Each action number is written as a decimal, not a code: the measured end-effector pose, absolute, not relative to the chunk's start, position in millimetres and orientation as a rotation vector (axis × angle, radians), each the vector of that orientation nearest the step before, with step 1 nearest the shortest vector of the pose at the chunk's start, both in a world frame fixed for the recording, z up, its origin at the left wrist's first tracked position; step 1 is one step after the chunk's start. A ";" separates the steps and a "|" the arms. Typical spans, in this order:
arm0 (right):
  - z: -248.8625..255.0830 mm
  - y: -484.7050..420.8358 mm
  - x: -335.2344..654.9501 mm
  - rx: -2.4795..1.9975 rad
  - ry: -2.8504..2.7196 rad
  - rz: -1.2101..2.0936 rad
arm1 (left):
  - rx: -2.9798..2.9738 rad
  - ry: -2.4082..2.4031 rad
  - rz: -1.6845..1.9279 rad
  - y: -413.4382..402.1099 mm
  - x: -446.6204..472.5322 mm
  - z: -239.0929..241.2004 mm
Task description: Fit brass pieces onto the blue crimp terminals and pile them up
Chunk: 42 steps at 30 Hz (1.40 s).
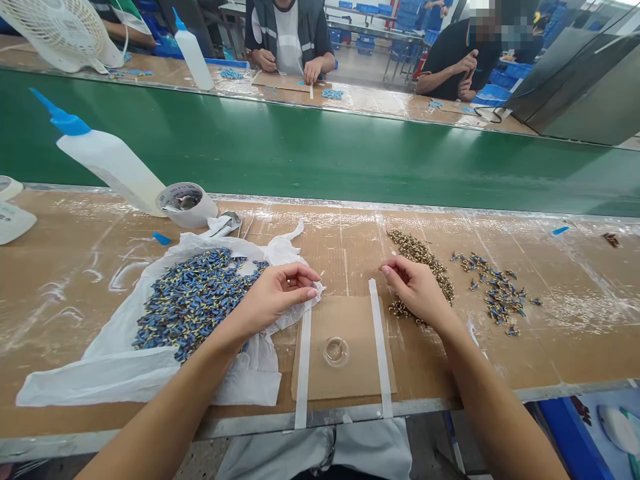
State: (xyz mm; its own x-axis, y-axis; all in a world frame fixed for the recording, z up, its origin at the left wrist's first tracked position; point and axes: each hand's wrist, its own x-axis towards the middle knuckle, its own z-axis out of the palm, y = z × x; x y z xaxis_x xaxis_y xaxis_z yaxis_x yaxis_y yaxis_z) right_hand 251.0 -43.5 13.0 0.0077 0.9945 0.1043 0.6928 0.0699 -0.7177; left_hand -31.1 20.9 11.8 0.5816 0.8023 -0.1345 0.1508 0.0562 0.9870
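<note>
My left hand (280, 290) hovers at the right edge of a heap of small blue parts (193, 300) lying on a white plastic bag (125, 373); its fingers are curled in a pinch, and what they hold is too small to make out. My right hand (415, 287) rests over a pile of small brass-coloured parts (423, 257), fingers pinched together. Between the hands a cardboard pad (345, 347) is taped to the bench, with a small clear ring (336, 351) on it.
Assembled blue-and-brass pieces (495, 290) lie scattered to the right. A squeeze bottle with a blue tip (107, 160) and a tape roll (187, 203) stand at the back left. A green conveyor belt (320, 147) runs behind the bench; other people work across it.
</note>
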 end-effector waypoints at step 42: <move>10.3 -65.2 202.6 -0.946 -2.080 1.316 | 1.349 0.664 0.387 5.3 -10.7 1.0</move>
